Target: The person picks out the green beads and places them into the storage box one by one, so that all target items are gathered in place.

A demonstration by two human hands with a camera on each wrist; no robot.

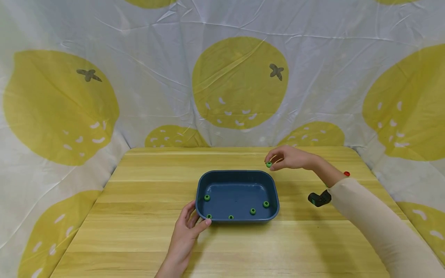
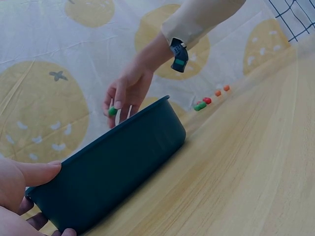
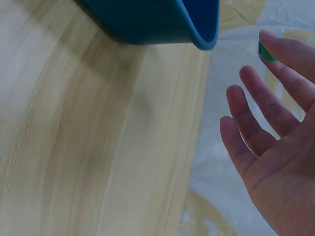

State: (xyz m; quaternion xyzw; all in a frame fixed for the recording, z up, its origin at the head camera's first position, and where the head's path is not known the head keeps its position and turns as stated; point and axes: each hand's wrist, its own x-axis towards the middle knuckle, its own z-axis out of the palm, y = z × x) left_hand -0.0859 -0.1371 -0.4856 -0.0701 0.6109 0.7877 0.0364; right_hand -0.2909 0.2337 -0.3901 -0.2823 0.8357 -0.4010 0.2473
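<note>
A dark blue rectangular bin [image 1: 237, 221] stands on the table with several green beads [image 1: 266, 204] on its floor, each showing a dark hole. My left hand [image 1: 185, 233] grips its near left corner, thumb over the rim and fingers against the outer wall. Past the far right corner, my right hand [image 1: 292, 157] pinches one green bead [image 1: 269, 164] between thumb and index finger, above the level of the rim. In the right wrist view that hand's other fingers [image 3: 253, 120] spread loosely apart from the bead.
Under everything lies a pale wooden table [image 1: 139, 224], backed by a lemon-print cloth [image 1: 167, 77]. To the right sit a red bead [image 2: 207, 100], a green bead [image 2: 200, 105] and orange beads [image 2: 218, 93], partly hidden by the right arm in the head view. A dark wrist device [image 1: 320, 199] hangs at the right cuff.
</note>
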